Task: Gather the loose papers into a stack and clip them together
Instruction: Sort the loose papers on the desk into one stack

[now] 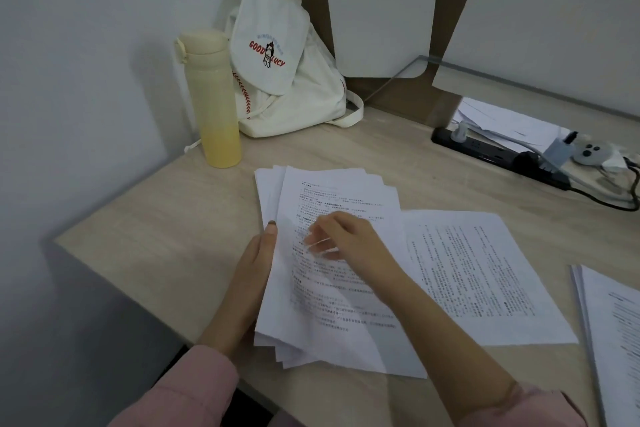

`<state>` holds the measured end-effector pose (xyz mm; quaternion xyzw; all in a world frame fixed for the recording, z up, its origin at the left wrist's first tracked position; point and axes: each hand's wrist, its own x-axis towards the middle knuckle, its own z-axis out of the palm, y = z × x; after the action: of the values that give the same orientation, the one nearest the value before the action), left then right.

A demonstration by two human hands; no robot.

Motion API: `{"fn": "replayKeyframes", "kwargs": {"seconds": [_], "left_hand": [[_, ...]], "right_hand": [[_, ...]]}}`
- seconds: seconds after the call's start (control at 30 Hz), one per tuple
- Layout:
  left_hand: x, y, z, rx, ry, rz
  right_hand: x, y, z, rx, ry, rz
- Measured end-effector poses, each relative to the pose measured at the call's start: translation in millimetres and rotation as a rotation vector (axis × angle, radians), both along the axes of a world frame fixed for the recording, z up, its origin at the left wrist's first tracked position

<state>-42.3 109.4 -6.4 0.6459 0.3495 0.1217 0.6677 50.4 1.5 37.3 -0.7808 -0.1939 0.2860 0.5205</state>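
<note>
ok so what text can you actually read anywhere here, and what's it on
"GOOD" "LUCY", red: flap of the white canvas drawstring bag.
Small blue lettering above it: too blurred to read.
Print on the fanned stack of white papers, the single white printed sheet and the white paper pile at the right edge: too small to read.
Pale yellow flask: no text visible.
</note>
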Motion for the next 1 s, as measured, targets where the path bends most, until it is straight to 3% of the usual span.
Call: {"fn": "replayKeyframes", "kwargs": {"seconds": [0.1, 0.2, 0.27, 0.4, 0.87, 1.0], "left_hand": [[-1.6, 1.5, 0.1, 0.027, 0.028, -0.048], [-1.5, 2.9, -0.3, 0.055, 0.041, -0.077], [-1.1, 3.5, -2.8, 0.091, 0.067, -0.087], [-1.0, 2.5, -3.2, 0.135, 0.075, -0.077], [0.7, 1.9, -4.5, 0.157, 0.074, -0.06], [-0.3, 1.3, -4.2, 0.162, 0.072, -0.055]], "right_hand": [[34.8, -22.1, -0.4, -0.072, -0.215, -0.081], [77.4, -54.2, -9.8, -0.325, -0.43, -0.225], [102.4, -74.2, -17.8, -0.495, -0.465, -0.212], [130.4, -93.5, -23.4, -0.738, -0.408, 0.021], [133.5, -100.0, -17.7, -1.028, -0.519, 0.144], [126.8, -107.0, -18.4, -0.891, -0.413, 0.038]]}}
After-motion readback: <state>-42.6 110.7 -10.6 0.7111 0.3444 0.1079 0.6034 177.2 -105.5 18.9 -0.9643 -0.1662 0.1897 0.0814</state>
